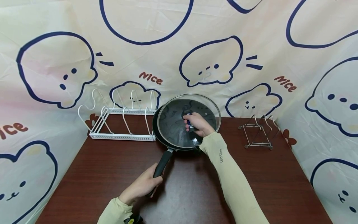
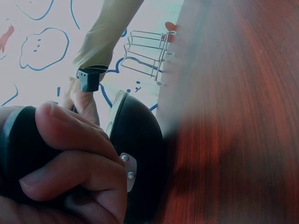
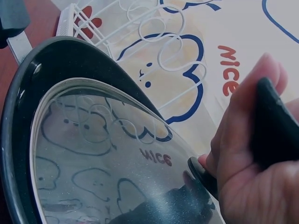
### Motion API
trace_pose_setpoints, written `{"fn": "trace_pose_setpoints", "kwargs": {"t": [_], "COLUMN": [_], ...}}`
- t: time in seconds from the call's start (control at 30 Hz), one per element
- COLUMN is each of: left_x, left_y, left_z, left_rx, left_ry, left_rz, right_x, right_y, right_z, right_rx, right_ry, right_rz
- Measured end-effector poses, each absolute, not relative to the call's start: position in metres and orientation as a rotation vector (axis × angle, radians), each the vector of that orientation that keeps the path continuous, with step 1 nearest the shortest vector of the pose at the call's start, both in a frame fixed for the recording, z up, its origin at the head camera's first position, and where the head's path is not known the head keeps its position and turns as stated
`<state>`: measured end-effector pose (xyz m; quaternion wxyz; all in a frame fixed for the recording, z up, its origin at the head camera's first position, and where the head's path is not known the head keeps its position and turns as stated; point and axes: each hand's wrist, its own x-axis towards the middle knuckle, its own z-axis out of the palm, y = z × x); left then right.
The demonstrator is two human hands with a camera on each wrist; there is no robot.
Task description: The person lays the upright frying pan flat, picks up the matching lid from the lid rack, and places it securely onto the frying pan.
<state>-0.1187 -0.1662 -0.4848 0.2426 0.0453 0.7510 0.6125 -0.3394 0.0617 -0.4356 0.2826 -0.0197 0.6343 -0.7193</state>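
Note:
My left hand (image 1: 144, 185) grips the black handle (image 1: 163, 162) of a dark frying pan (image 1: 156, 130), its fingers curled round the handle in the left wrist view. Over the pan is a round glass lid (image 1: 173, 124) with a metal rim, offset so the pan's dark edge shows on the left. My right hand (image 1: 198, 123) holds the lid's black knob (image 3: 275, 126), fingers wrapped about it. In the right wrist view the glass lid (image 3: 93, 177) overlaps the pan (image 3: 51, 60) and mirrors the printed cloth.
A white wire rack (image 1: 123, 137) stands at the back left, close beside the pan. At the back right stands a smaller metal wire rack (image 1: 258, 143). Printed cloth (image 1: 167, 62) hangs behind and at the sides of the brown wooden table (image 1: 193, 193).

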Motion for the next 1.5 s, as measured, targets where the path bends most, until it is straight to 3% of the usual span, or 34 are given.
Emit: {"fn": "trace_pose_setpoints", "kwargs": {"t": [1.5], "left_x": [-0.1178], "left_y": [-0.1662], "left_z": [-0.4845], "left_rx": [0.124], "left_ry": [2.084], "left_rz": [1.663], "right_x": [-0.3417], "right_y": [0.0643], "right_z": [-0.434], "right_rx": [-0.088], "right_ry": [1.738], "right_rz": [-1.847]}}
